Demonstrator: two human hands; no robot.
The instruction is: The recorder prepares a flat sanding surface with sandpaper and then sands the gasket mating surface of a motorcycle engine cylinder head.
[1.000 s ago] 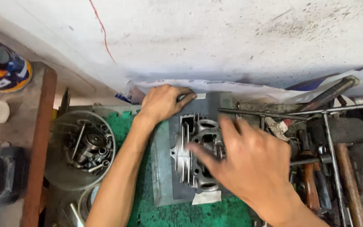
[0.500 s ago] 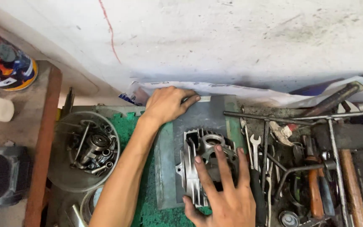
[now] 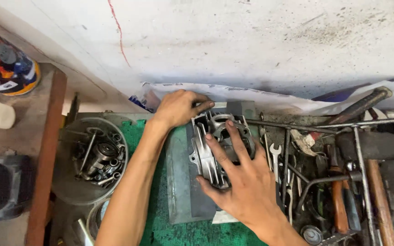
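Right hand (image 3: pixel 247 187) lies spread, fingers apart, over finned engine cylinder (image 3: pixel 217 146), which sits on a grey plate (image 3: pixel 181 182) atop the green mat (image 3: pixel 160 228), bench centre. Left hand (image 3: pixel 178 108) presses flat, fingers together, just behind cylinder by the wall. Parts bowl (image 3: pixel 90 159) to left; wrenches (image 3: pixel 274 157) to right.

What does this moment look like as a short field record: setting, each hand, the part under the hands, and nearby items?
setting: cluttered workbench against a pale stained wall
left hand: rests at the far edge of the finned engine cylinder, fingers towards the wall
right hand: spread on top of the cylinder, fingers over its bore
support: cylinder sits on a grey metal plate over a green mat
left side: round bowl of small engine parts
right side: pile of spanners and hand tools
far left: colourful can
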